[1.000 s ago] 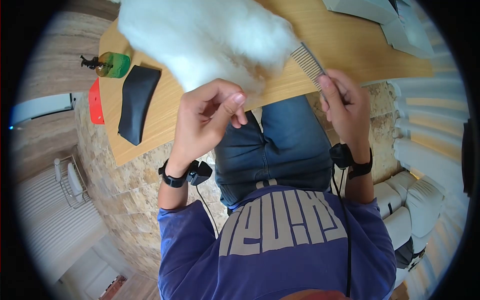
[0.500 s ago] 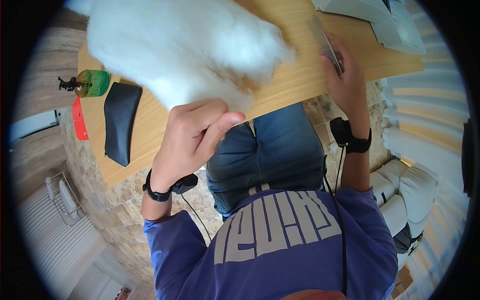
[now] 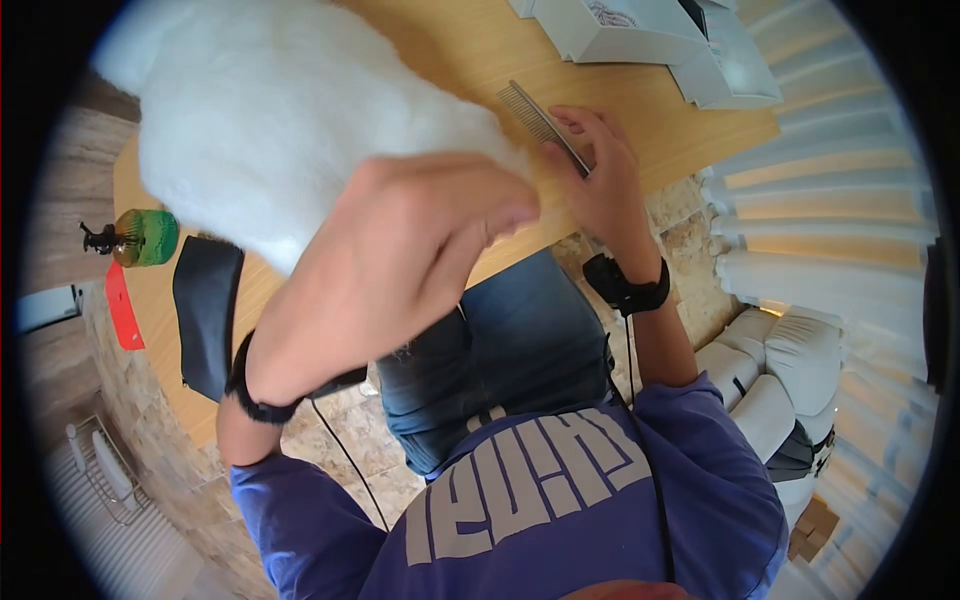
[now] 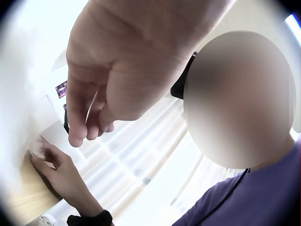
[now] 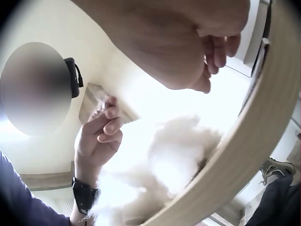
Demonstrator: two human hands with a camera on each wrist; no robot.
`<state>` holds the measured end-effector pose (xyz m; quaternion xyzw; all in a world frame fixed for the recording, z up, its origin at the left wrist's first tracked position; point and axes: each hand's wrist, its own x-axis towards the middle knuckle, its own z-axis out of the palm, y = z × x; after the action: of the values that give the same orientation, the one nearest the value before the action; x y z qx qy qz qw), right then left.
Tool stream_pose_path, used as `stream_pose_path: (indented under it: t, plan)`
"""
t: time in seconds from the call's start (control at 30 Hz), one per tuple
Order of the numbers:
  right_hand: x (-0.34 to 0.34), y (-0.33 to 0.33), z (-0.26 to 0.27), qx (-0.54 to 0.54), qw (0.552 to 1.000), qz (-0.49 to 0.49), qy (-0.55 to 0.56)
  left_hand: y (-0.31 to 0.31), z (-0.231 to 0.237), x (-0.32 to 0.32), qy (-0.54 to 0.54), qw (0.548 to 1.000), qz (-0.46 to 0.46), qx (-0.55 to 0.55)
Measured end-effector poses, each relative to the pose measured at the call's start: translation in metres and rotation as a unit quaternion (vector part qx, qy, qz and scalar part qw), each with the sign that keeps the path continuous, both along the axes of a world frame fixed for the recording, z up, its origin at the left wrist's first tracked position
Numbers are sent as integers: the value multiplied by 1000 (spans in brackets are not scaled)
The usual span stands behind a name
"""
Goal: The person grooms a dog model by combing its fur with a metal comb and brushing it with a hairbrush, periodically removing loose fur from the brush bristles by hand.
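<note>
On the right of the table [image 3: 450,50], just beside the white fluffy mass [image 3: 280,110], a comb [image 3: 541,119] is seen, its teeth turned toward the mass. It is loosely bracketed by the thumb and fingers of the right hand [image 3: 605,175]; no firm grip is shown, and whether the comb is touched cannot be told. The left hand [image 3: 400,240] is raised above the near edge of the table, fingers slackly bent; nothing is seen in it, though a small tuft could be hidden.

Handling, as judged: the comb is best controlled by its toothless spine, with fingertips kept off the points. Contact should be light and the teeth kept level, since loose fluff would probably be snagged by a tilted comb.

Containers: at far right, a white open-topped box [image 3: 625,45] is noted, with a patterned item [image 3: 612,14] inside, too small to be identified. At left, a green and amber bottle [image 3: 145,237] is fitted with a black pump [image 3: 98,240]; its fill level cannot be read. Just nearer, a black pouch [image 3: 208,315] is laid down; its contents are not shown.
</note>
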<state>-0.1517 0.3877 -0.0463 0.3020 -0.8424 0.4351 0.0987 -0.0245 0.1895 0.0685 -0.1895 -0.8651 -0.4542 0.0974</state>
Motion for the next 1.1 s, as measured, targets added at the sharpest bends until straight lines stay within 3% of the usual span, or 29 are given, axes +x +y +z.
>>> stream_pose_path:
  t: [0.07,0.13,0.17,0.23,0.33,0.47,0.53,0.67,0.77,0.83,0.97,1.03,1.1]
  plan:
    - [6,0,9,-14,1000,6,5,-3,-1,-4,9,1000,-2,-14]
    - [16,3,28,-80,995,6,67,1,-1,-17,-152,974,8,168]
    - [22,1,36,-83,994,10,66,-1,-3,-19,-152,974,13,165]
    - [32,1,53,-191,976,94,56,-1,-8,-23,-174,960,-18,218]
    - [37,-7,69,-117,976,121,138,-5,-12,-26,-183,945,-82,258]
    - [35,-15,63,-125,973,138,136,-6,-12,-22,-217,929,-103,283]
    - [35,-20,61,-122,962,122,210,-6,-15,-21,-215,926,-120,287]
    - [36,-32,67,-111,958,104,243,-4,-18,-18,-200,927,-110,297]
    - [31,-30,69,-78,937,92,327,-4,-19,-17,-231,906,-132,329]
    - [30,-28,70,-45,934,98,341,-1,-19,-12,-307,885,-81,341]
    - [16,-15,62,-78,954,85,278,-4,-4,-6,-251,934,-107,233]
    - [3,2,62,-94,978,-38,181,-9,9,0,-219,964,-124,82]
    - [-23,24,71,-15,967,-106,232,-8,9,5,-188,973,-113,68]
